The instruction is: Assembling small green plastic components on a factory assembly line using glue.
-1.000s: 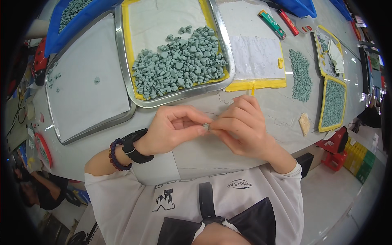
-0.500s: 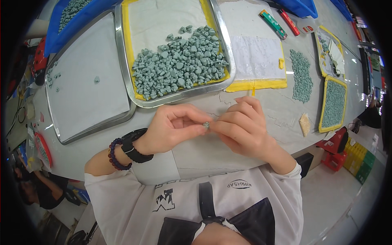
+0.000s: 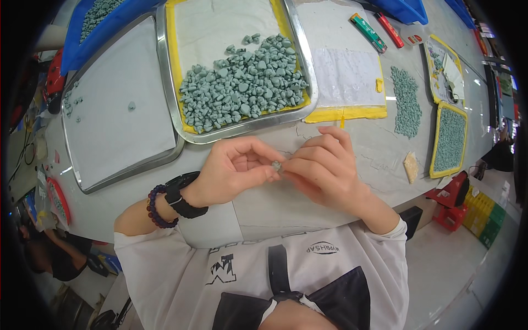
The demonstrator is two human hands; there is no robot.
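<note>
At mid-frame, pinches a small grey-green piece (image 3: 276, 165) between thumb and forefinger of the left hand (image 3: 234, 170), and closes the fingertips of the right hand (image 3: 330, 170) on it from the right. Farther up, at top centre, has a metal tray (image 3: 306, 60) bearing a heap of similar pieces (image 3: 247, 80) (with a few strays (image 3: 255, 38) just above). Beyond, in the upper left corner, has a blue bin (image 3: 73, 43).
</note>
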